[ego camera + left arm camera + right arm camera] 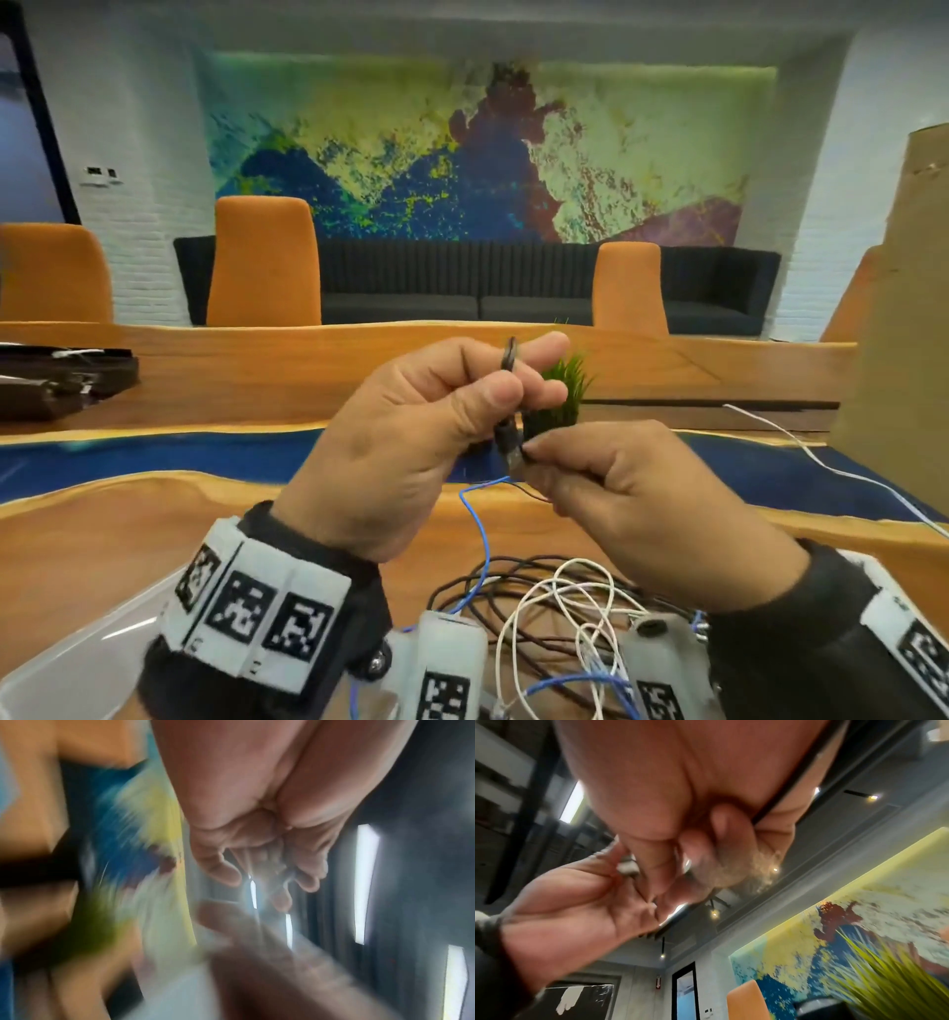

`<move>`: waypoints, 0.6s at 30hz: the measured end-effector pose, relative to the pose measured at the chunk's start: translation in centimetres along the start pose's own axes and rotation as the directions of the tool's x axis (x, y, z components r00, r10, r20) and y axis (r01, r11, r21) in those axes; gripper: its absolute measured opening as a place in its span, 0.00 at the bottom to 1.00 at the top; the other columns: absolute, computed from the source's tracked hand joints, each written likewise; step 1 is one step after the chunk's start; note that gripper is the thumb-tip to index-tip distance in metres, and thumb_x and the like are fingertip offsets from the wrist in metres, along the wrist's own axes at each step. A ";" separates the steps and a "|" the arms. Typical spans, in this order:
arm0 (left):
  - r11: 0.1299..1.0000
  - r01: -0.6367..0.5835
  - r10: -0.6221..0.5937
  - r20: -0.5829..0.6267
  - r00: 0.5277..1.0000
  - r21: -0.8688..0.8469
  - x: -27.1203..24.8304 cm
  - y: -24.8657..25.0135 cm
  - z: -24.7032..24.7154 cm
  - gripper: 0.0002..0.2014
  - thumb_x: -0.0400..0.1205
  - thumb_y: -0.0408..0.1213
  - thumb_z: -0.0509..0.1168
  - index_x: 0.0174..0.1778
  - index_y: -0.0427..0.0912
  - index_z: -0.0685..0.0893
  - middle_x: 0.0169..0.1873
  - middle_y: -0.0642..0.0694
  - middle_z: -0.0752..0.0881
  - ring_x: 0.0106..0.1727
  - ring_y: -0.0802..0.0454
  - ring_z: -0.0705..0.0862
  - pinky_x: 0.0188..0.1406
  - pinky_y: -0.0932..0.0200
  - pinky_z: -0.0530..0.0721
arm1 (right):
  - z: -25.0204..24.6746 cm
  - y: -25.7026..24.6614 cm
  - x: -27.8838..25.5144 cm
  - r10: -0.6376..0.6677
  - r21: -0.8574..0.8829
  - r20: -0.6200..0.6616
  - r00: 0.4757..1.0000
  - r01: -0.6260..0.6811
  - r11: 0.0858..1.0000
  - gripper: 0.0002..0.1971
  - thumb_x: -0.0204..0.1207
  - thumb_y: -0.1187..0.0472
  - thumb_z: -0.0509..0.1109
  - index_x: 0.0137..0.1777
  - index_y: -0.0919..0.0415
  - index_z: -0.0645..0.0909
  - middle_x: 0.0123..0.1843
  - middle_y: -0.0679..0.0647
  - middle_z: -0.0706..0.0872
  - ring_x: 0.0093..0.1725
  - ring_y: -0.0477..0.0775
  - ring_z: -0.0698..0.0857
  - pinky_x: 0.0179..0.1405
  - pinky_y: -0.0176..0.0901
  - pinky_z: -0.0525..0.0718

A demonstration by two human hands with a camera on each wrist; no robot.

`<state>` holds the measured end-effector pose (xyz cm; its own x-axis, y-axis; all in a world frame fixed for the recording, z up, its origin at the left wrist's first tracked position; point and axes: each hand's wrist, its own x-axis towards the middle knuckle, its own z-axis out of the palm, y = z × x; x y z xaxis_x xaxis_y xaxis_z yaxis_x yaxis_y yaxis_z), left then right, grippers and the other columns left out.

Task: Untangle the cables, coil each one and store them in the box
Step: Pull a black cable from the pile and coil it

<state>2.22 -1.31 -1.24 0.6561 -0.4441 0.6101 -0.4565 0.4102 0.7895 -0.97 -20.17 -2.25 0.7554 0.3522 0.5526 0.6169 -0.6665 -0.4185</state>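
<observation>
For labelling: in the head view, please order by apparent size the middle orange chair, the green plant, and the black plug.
1. Middle orange chair
2. Green plant, partly hidden by fingers
3. Black plug, smallest though nearest

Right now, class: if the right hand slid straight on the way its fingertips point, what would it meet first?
The right hand points left toward the black cable plug it pinches; just beyond is the left hand. Depth is unclear.

The table (154, 534) is of polished wood with a glossy blue band like resin. The cables (554, 606) have smooth plastic coats, black, white and blue. The chairs (262, 262) look of matt orange cloth, the sofa (411, 282) of dark ribbed cloth. The box (904, 318) at the right is plain brown cardboard, matt.
</observation>
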 end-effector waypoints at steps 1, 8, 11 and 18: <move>0.961 -0.053 0.050 0.019 0.999 0.270 0.2 0.0 -0.2 0.06 0.80 0.31 0.68 0.45 0.37 0.90 0.62 0.46 0.90 0.70 0.58 0.84 0.62 0.63 0.83 | -0.3 -0.6 0.0 -0.045 -0.085 0.050 0.998 0.049 0.995 0.09 0.82 0.52 0.67 0.45 0.52 0.87 0.37 0.46 0.86 0.39 0.46 0.84 0.38 0.44 0.80; 0.802 -0.034 -0.037 0.106 0.994 0.596 0.3 -1.0 -0.9 0.10 0.84 0.37 0.63 0.48 0.40 0.89 0.43 0.53 0.90 0.50 0.63 0.86 0.50 0.69 0.79 | -2.8 -0.8 0.1 -0.229 -0.236 -0.252 0.940 0.170 0.957 0.06 0.77 0.58 0.71 0.47 0.53 0.90 0.40 0.43 0.87 0.41 0.44 0.83 0.41 0.36 0.79; 0.890 0.094 -0.141 0.073 0.987 0.445 0.1 -1.1 -0.7 0.13 0.84 0.38 0.61 0.53 0.38 0.90 0.44 0.51 0.90 0.45 0.60 0.85 0.43 0.67 0.77 | -3.0 -0.3 0.2 -0.234 -0.214 -0.382 0.894 0.160 0.964 0.05 0.79 0.60 0.72 0.46 0.56 0.89 0.38 0.49 0.87 0.40 0.49 0.84 0.39 0.49 0.81; 0.979 0.201 -0.198 0.218 0.956 0.009 -0.5 -0.3 0.3 0.06 0.82 0.38 0.67 0.44 0.47 0.90 0.60 0.36 0.89 0.37 0.59 0.81 0.40 0.59 0.75 | -1.8 0.9 0.6 -0.052 -0.089 -0.497 0.866 0.009 0.996 0.08 0.81 0.55 0.67 0.46 0.50 0.88 0.40 0.44 0.88 0.44 0.44 0.84 0.43 0.47 0.82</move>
<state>1.93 -1.46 -1.77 0.5865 -0.6794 0.4410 -0.3203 0.3055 0.8967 -0.41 -21.79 -0.99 0.5122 0.0135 0.8588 0.6017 -0.7191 -0.3476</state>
